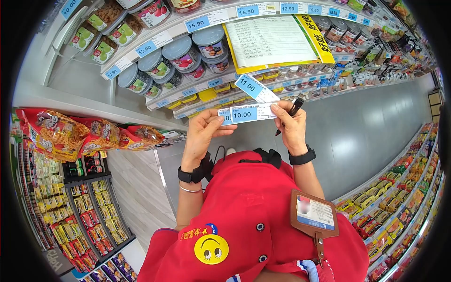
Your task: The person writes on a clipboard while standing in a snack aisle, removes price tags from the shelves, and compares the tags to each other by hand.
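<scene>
My left hand [201, 134] pinches the left end of a small stack of price tags [244, 114], the front one blue and white and reading 10.00. The thumb and fingers of my right hand [292, 129] grip the right end of these tags. A further price tag [249, 85], marked 11.00, sticks up at a slant from my right fingers. A black pen [296, 107] is also held in my right hand, tilted between the fingers. Just beyond the tags, a handwritten sheet [270, 42] lies on a yellow packet or board [320, 44] at the shelf.
Lidded tubs [178, 51] of dried snacks line the shelves ahead, with price labels [197, 22] along the edges. Red snack bags [54, 134] hang at the left. Packaged goods [84, 221] fill a rack lower left. More shelves [394, 202] curve along the right, beyond grey floor [352, 122].
</scene>
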Demonstrator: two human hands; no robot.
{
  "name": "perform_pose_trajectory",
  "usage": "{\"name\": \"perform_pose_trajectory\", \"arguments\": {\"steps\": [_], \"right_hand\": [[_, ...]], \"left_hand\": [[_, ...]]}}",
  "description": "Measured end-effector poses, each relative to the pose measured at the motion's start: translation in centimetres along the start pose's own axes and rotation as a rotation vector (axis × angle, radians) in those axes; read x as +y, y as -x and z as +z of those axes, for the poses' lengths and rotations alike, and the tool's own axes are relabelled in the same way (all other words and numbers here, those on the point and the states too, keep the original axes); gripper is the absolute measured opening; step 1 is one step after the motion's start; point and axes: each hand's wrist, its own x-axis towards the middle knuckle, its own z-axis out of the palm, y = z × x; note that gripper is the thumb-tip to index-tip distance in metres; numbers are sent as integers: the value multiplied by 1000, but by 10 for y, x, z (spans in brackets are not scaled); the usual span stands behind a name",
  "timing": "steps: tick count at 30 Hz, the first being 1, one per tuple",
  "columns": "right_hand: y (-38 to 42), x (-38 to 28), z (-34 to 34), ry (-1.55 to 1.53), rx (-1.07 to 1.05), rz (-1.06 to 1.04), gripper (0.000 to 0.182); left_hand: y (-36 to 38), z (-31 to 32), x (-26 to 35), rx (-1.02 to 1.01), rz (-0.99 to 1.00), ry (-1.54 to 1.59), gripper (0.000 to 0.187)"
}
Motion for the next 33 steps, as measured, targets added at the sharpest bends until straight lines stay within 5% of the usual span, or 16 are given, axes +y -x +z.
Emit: {"name": "perform_pose_trajectory", "arguments": {"steps": [20, 33], "right_hand": [[-1, -10, -9, 201, -230, -73, 3], [-10, -18, -26, 25, -168, -224, 5]], "left_hand": [[-3, -19, 11, 29, 100, -24, 22], [-4, -17, 9, 30, 93, 4, 22]]}}
